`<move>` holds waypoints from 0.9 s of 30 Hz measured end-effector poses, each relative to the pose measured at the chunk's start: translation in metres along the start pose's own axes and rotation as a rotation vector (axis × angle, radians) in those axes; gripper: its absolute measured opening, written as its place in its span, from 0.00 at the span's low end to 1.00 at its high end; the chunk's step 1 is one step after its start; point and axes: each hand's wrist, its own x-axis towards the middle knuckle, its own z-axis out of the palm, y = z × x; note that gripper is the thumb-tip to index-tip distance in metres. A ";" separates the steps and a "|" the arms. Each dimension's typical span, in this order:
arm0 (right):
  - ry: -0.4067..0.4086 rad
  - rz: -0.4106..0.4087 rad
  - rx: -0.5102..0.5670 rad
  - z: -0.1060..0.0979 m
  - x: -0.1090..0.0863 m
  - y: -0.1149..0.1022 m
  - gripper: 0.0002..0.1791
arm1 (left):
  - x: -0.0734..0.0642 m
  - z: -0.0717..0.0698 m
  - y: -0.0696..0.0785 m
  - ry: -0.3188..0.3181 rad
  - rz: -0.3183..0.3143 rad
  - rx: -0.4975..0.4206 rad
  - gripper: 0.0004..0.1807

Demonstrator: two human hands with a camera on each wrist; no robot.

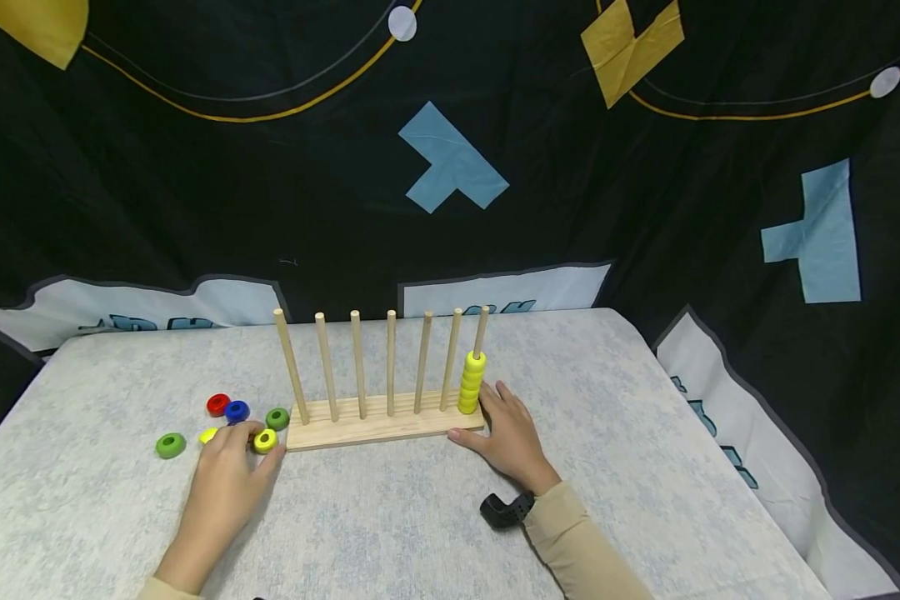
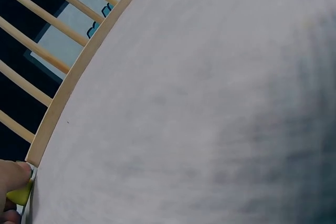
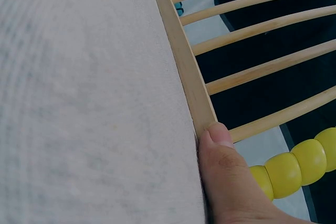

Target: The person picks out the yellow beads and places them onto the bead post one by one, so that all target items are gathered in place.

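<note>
A wooden peg stand [image 1: 382, 427] with several upright pegs stands on the table. Several yellow beads [image 1: 472, 383] are stacked on its rightmost peg. Beyond the stand's left end, my left hand [image 1: 225, 479] pinches a yellow bead [image 1: 266, 441] between thumb and fingers; in the left wrist view this yellow bead [image 2: 20, 195] shows below the thumb. My right hand [image 1: 512, 437] grips the stand's right end, its thumb [image 3: 223, 169] along the front edge and its fingers reaching behind, close to the stacked beads.
Around my left hand lie a red bead [image 1: 218, 405], a blue bead [image 1: 236, 412], one green bead [image 1: 277, 418], another green bead [image 1: 170, 445] and a partly hidden yellow bead [image 1: 207, 435]. Behind the table [image 1: 375, 533] hangs a dark printed cloth [image 1: 285, 183].
</note>
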 end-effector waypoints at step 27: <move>0.009 -0.009 0.005 -0.002 -0.001 -0.002 0.49 | -0.013 -0.018 0.059 0.162 0.201 -0.172 0.19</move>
